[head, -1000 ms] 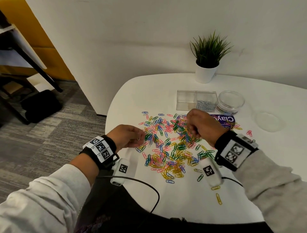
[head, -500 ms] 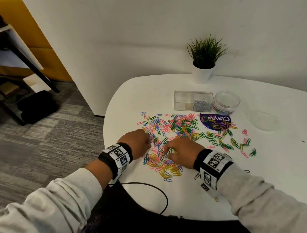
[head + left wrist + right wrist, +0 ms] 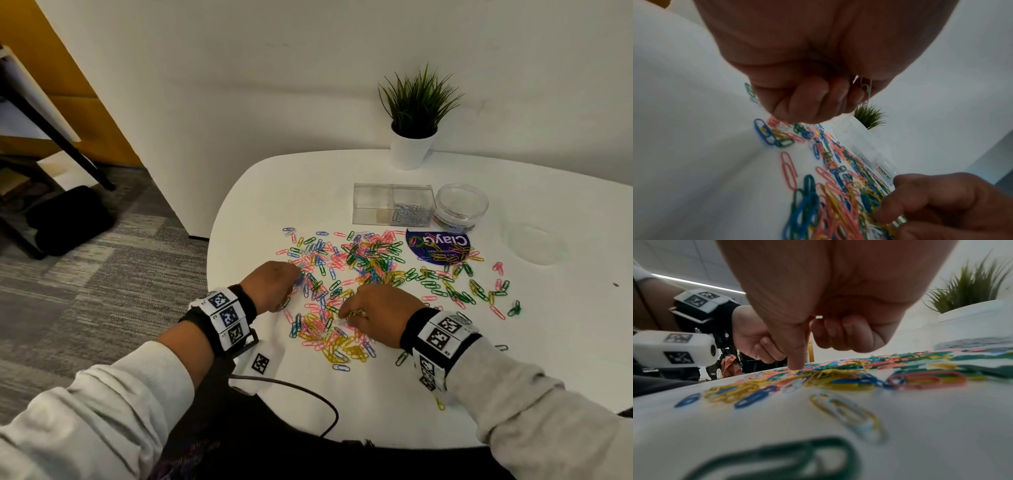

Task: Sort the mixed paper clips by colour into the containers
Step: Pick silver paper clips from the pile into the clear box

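Note:
A heap of mixed paper clips (image 3: 346, 274) in pink, green, blue and yellow covers the middle of the white table (image 3: 342, 411). My left hand (image 3: 274, 284) sits at the heap's left edge with its fingers curled; the left wrist view shows silver clips (image 3: 865, 87) held in them. My right hand (image 3: 373, 305) is over the near yellow patch, thumb and forefinger meeting on a clip in the pile (image 3: 797, 368), the other fingers curled. Behind the heap stands a clear two-part box (image 3: 373, 205); silver clips (image 3: 411, 214) lie in its right half, and the left half looks empty.
A round clear jar (image 3: 460, 207) stands right of the box, its lid (image 3: 536, 243) flat on the table further right. A purple label (image 3: 438, 245) lies under some clips. A potted plant (image 3: 412, 137) stands at the back. A black cable (image 3: 308, 394) runs along the near edge.
My right hand has come back from near the clear box to the near part of the heap. My left hand has moved in against the heap's left edge.

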### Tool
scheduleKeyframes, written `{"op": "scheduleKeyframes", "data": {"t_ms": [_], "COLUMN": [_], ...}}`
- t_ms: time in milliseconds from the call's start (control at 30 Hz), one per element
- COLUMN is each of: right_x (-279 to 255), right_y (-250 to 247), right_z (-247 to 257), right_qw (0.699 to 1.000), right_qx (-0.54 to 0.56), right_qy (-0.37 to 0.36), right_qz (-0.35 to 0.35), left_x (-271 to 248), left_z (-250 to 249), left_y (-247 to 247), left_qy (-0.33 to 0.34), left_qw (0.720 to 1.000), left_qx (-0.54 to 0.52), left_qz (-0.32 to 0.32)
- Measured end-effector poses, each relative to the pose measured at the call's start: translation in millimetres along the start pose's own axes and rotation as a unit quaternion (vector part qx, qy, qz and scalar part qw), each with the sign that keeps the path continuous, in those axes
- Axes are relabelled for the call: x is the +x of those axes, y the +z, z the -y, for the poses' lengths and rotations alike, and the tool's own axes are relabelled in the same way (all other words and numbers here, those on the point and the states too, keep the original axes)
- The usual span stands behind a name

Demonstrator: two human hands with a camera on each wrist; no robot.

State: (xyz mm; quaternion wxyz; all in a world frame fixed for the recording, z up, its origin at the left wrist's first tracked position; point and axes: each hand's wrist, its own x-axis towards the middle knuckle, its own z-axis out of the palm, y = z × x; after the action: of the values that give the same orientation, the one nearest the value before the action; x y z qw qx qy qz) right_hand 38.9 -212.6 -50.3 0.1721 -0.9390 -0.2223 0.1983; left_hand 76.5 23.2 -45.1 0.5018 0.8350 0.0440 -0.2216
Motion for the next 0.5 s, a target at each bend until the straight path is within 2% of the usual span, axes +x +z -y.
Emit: {"op": "scheduleKeyframes", "data": {"t_ms": [167,233,300,333,400,500], "right_x": [5,7,8,9,10,9], "right_y": [0,0,1,2,2,-1], "right_z": [9,11,11,10,10,7], "right_qw": [1.000,0.999,0.999,0.999,0.999,0.999], "right_qx": [-0.030,-0.042,-0.039,-0.036,-0.035,-0.025], "right_qy": [-0.006,-0.006,0.002,0.009,0.022,0.025], "right_qz": [0.005,0.000,-0.001,0.000,-0.001,-0.008], "left_x": [-9,-12,-14,-17,-22,-25], "left_z": [1,-1,-5,-9,-14,-13], "left_y": [7,10,14,17,26,36], "left_qy": [-0.031,-0.029,0.010,0.039,0.089,0.112], "left_qw": [0.991,0.990,0.987,0.972,0.922,0.876], "left_qx": [-0.090,-0.064,0.086,0.186,0.347,0.454], "left_qz": [0.099,0.122,0.133,0.138,0.146,0.118]}}
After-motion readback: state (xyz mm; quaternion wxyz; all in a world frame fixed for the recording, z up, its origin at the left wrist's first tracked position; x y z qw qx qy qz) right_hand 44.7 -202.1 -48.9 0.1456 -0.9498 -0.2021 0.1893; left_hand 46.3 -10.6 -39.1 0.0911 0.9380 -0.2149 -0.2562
